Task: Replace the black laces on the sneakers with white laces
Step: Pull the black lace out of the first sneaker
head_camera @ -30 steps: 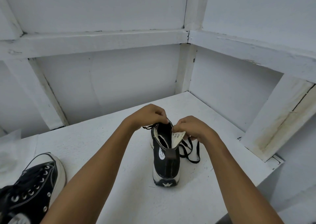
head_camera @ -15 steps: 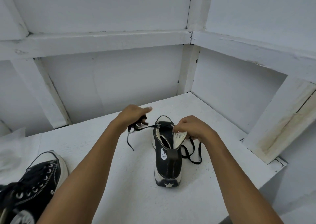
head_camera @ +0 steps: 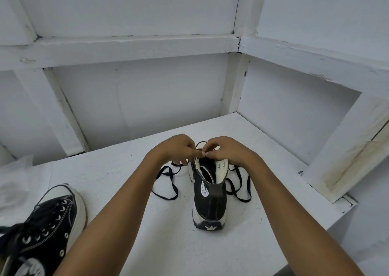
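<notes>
Mid-frame, left hand (head_camera: 176, 149) and right hand (head_camera: 227, 151) are both pinching the black lace (head_camera: 249, 183) over the sneaker (head_camera: 209, 200) collar. Lace is looking soft and floppy, so I'm guessing grabbing right by the eyelets (head_camera: 223, 165) is working best.

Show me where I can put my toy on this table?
Bare: the white table along the back wall, and its right corner past the loose black laces. Crowded: around the upright black high-top sneaker in the middle and the second black sneaker at left.
</notes>
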A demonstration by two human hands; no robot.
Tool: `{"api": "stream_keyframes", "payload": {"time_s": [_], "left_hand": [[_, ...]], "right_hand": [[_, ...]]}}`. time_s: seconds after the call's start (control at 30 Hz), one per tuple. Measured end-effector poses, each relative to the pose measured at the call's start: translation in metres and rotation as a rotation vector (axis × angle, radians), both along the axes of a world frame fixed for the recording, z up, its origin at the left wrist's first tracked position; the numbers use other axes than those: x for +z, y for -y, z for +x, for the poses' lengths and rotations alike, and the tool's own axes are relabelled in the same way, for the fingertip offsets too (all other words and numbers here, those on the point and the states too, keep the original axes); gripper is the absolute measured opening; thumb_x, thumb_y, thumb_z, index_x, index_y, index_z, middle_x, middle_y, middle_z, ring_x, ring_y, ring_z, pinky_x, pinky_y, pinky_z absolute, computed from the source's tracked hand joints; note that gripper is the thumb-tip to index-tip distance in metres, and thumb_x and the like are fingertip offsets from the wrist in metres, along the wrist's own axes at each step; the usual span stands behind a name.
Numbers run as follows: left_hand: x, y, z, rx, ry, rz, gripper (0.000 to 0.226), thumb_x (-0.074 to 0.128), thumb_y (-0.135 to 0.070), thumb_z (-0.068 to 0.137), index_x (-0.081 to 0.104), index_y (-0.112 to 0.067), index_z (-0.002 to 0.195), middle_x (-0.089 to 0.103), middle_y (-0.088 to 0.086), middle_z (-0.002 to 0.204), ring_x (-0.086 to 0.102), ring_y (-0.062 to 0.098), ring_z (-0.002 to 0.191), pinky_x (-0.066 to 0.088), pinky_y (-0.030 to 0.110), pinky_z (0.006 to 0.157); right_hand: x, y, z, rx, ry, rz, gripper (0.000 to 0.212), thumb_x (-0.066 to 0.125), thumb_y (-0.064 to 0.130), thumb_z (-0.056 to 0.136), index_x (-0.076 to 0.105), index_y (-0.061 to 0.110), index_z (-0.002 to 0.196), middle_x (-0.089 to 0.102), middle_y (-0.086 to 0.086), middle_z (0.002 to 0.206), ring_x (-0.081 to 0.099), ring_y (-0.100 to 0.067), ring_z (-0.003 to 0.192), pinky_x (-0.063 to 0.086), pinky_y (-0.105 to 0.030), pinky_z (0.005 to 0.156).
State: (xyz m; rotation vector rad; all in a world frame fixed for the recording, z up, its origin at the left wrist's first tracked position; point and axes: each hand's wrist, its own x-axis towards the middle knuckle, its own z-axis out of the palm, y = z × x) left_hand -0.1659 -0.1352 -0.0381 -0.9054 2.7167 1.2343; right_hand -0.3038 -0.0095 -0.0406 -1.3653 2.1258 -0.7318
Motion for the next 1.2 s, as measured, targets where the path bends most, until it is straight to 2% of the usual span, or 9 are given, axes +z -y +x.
{"api": "stream_keyframes", "payload": {"time_s": [0.27,0.43,0.57,0.67,0.77,0.9,0.97,1.03,1.2], "left_hand": [[-0.003,-0.003,0.0,0.077,-0.022,0.068,0.021,0.06,-0.019,0.087,0.064,-0.012,0.068,0.064,-0.005,0.06,0.062,0.012,0.062,0.051,0.025,0.06],[-0.007,-0.001,0.002,0.088,-0.042,0.12,0.021,0.061,-0.021,0.088,0.065,-0.014,0.069,0.066,-0.003,0.066,0.063,0.012,0.064,0.051,0.024,0.061],[-0.008,-0.001,0.003,0.09,-0.051,0.127,0.022,0.06,-0.021,0.088,0.065,-0.014,0.067,0.065,-0.004,0.064,0.062,0.013,0.063,0.05,0.025,0.06],[-0.008,0.0,0.002,0.085,-0.051,0.124,0.024,0.06,-0.021,0.089,0.063,-0.015,0.065,0.064,-0.004,0.064,0.061,0.012,0.062,0.049,0.025,0.06],[-0.008,-0.001,0.002,0.081,-0.047,0.123,0.022,0.06,-0.022,0.089,0.064,-0.014,0.069,0.064,-0.002,0.068,0.061,0.012,0.063,0.05,0.025,0.06],[-0.007,-0.001,0.002,0.091,-0.046,0.13,0.019,0.061,-0.021,0.088,0.065,-0.013,0.072,0.065,-0.002,0.069,0.062,0.013,0.063,0.051,0.026,0.061],[-0.007,-0.001,0.003,0.092,-0.047,0.132,0.018,0.061,-0.021,0.088,0.065,-0.013,0.072,0.065,-0.002,0.069,0.063,0.013,0.063,0.051,0.026,0.061],[-0.008,-0.001,0.004,0.09,-0.049,0.134,0.018,0.061,-0.021,0.088,0.065,-0.012,0.073,0.065,-0.001,0.069,0.064,0.014,0.065,0.051,0.026,0.061],[-0.008,-0.001,0.004,0.092,-0.054,0.129,0.018,0.06,-0.023,0.089,0.065,-0.013,0.075,0.066,-0.002,0.069,0.064,0.014,0.067,0.051,0.025,0.062]], "right_hand": [[-0.007,0.009,0.004,-0.062,-0.027,-0.005,0.005,0.069,0.02,0.084,0.07,0.016,0.081,0.066,0.005,0.083,0.06,-0.014,0.083,0.045,-0.025,0.068],[-0.015,0.005,-0.006,-0.435,0.263,-0.316,0.012,0.066,0.018,0.087,0.063,0.012,0.078,0.058,0.005,0.072,0.052,-0.01,0.067,0.037,-0.023,0.058],[-0.022,0.0,-0.018,-0.671,0.391,-0.358,0.008,0.061,0.012,0.087,0.059,0.014,0.079,0.055,0.003,0.076,0.048,-0.015,0.071,0.035,-0.024,0.056],[-0.022,-0.005,-0.017,-0.608,0.293,-0.33,0.015,0.062,0.01,0.083,0.063,0.018,0.096,0.061,0.006,0.091,0.055,-0.01,0.081,0.039,-0.022,0.062],[-0.014,-0.006,-0.014,-0.396,0.132,-0.36,0.013,0.069,0.015,0.083,0.07,0.02,0.095,0.067,0.011,0.093,0.06,-0.003,0.087,0.042,-0.015,0.07],[-0.006,0.002,-0.007,-0.093,-0.003,-0.177,0.012,0.072,0.019,0.083,0.074,0.025,0.094,0.07,0.013,0.097,0.061,0.002,0.084,0.042,-0.013,0.068],[-0.008,0.008,-0.005,-0.012,-0.069,-0.066,0.016,0.073,0.019,0.083,0.073,0.023,0.1,0.071,0.007,0.103,0.062,-0.007,0.094,0.048,-0.019,0.078],[-0.013,0.013,-0.004,0.005,-0.116,-0.003,0.018,0.074,0.02,0.083,0.071,0.021,0.1,0.071,0.002,0.104,0.063,-0.015,0.098,0.051,-0.026,0.085],[-0.017,0.007,-0.001,-0.124,-0.103,-0.124,0.004,0.071,0.02,0.085,0.069,0.019,0.082,0.068,0.004,0.087,0.062,-0.014,0.085,0.048,-0.025,0.072]]}}
